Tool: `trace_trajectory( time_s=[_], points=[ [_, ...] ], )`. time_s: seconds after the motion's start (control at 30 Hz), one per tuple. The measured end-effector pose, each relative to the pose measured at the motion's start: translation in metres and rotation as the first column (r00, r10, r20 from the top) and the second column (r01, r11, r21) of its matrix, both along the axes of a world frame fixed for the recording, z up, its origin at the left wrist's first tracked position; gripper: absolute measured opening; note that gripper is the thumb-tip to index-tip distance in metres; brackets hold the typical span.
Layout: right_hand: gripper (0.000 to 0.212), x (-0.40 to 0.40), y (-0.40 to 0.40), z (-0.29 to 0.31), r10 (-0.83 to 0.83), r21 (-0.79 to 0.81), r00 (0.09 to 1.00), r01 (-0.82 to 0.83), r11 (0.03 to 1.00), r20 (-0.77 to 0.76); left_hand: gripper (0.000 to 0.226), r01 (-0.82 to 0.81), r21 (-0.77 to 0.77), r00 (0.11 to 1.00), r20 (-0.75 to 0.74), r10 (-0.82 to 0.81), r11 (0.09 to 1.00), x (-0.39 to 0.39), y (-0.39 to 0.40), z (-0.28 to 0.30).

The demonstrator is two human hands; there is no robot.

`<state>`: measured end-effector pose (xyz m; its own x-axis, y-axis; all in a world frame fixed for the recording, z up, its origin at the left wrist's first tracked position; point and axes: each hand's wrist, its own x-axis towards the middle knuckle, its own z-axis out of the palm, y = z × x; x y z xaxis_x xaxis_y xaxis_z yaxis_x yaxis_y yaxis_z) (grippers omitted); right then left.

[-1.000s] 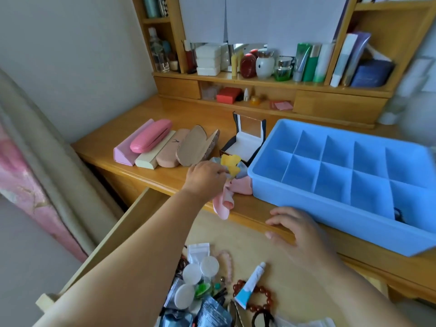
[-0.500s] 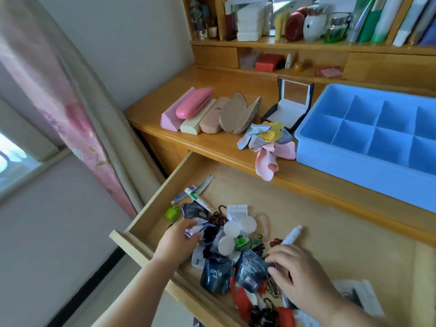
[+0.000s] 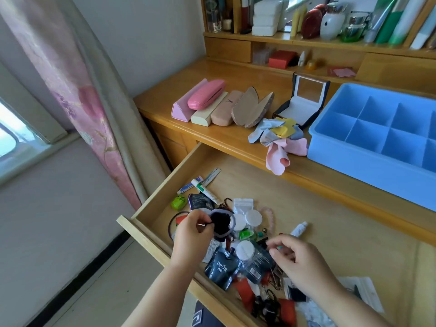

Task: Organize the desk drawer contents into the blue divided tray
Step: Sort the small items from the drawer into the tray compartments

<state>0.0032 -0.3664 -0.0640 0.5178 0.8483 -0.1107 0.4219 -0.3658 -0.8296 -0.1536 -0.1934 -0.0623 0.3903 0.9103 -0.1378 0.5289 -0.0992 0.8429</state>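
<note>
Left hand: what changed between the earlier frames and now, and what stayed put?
The left hand left the cloths on the desktop, dropped into the open drawer and lifted a dark fuzzy hair tie. The right hand moved off the desk edge to hover over the clutter. The blue divided tray, cloths and glasses cases stayed put.

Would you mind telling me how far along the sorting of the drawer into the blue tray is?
Early. Done: glasses cases and cleaning cloths lie on the desk, but every visible compartment of the blue tray is empty. In hand: the left hand holds a dark hair tie above the drawer; the right hand pinches something small. Left: the pile of sachets, tubes and beads.
</note>
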Motion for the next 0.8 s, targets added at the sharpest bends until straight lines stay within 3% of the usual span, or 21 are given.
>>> trace_trajectory(
  time_s=[0.13,0.2,0.27,0.4,0.47,0.57,0.7,0.8],
  points=[
    [0.060,-0.012,0.018,0.009,0.111,0.048,0.927,-0.101,0.994,-0.359,0.029,0.238,-0.066,0.959,0.176,-0.223,0.969,0.010,-0.045,0.018],
    [0.047,-0.014,0.023,0.007,0.089,0.054,0.897,-0.072,0.996,-0.433,0.033,0.308,-0.137,0.936,0.221,-0.274,0.941,0.018,-0.064,0.018],
    [0.027,-0.010,0.021,0.004,-0.002,-0.003,0.914,0.001,1.000,-0.405,0.033,0.292,-0.221,0.944,0.225,-0.243,0.930,0.020,-0.069,0.013],
    [0.015,0.022,0.003,0.016,-0.173,-0.049,0.880,0.169,0.984,-0.442,0.026,0.252,-0.132,0.967,0.013,-0.253,0.959,0.006,-0.047,-0.006],
    [0.013,0.048,-0.008,0.038,-0.257,0.063,0.899,0.297,0.953,-0.355,0.027,0.247,-0.049,0.959,-0.128,-0.252,0.968,-0.006,-0.027,-0.019],
    [0.013,0.099,-0.033,0.082,-0.435,0.285,0.900,0.426,0.859,-0.032,0.030,0.252,-0.046,0.944,-0.209,-0.256,0.967,-0.012,-0.007,-0.036],
    [0.023,0.156,-0.070,0.122,-0.730,0.510,0.648,0.563,0.651,0.217,0.028,0.256,-0.040,0.935,-0.244,-0.257,0.966,0.000,-0.006,-0.047],
    [0.020,0.188,-0.089,0.133,-0.818,0.586,0.469,0.577,0.569,0.332,0.026,0.234,-0.039,0.946,-0.224,-0.236,0.972,0.003,-0.010,-0.045]
  ],
)
